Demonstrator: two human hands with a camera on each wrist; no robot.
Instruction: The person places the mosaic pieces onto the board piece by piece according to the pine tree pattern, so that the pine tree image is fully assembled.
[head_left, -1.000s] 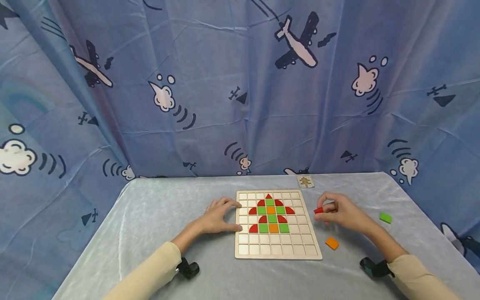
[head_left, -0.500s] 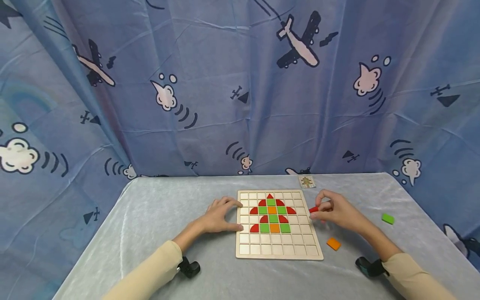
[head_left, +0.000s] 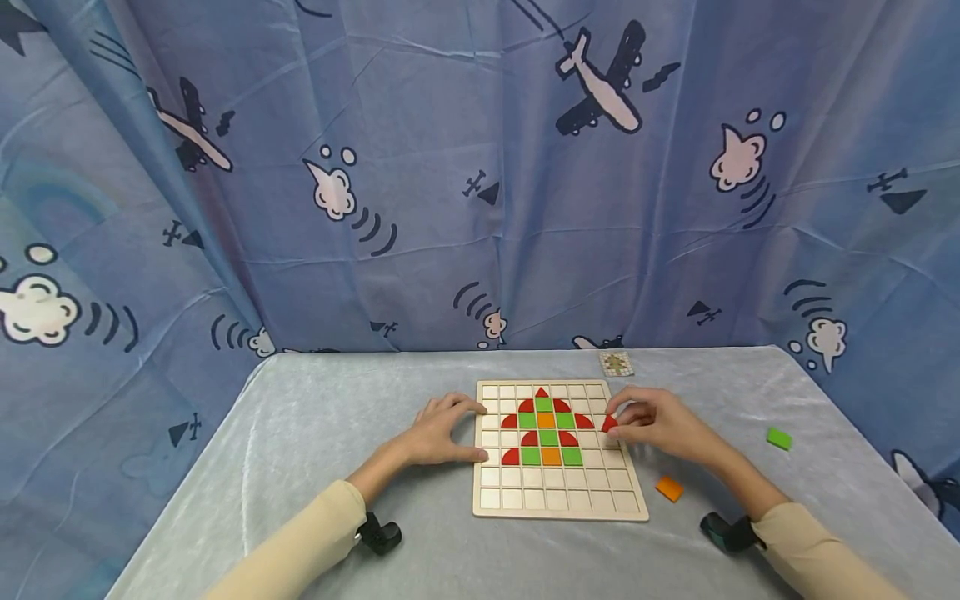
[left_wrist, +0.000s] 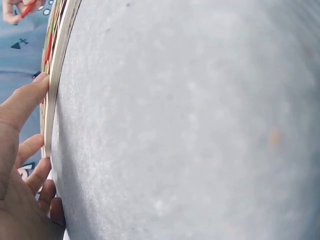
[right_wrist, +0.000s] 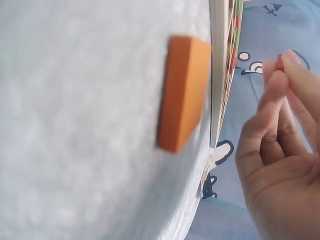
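A pale wooden grid board (head_left: 558,502) lies on the table, with red, green and orange tiles set in a tree-like pattern. My left hand (head_left: 438,432) rests at its left edge, thumb and fingertips spread apart and touching the rim; the left wrist view shows the thumb against the board's side. Over the board's right part, my right hand (head_left: 663,423) pinches a small red tile (head_left: 608,424) between thumb and fingers. In the right wrist view only a sliver of that red tile (right_wrist: 280,62) shows between the fingertips.
An orange square tile (head_left: 670,489) lies right of the board, under the right forearm's near side. Farther right is a green tile (head_left: 779,438). A small card with a tree pattern (head_left: 617,363) lies behind the board. A patterned blue curtain (head_left: 420,167) hangs behind the table.
My right hand has moved left with the red tile, from beside the board to over its right columns. The left hand stays at the board's edge.
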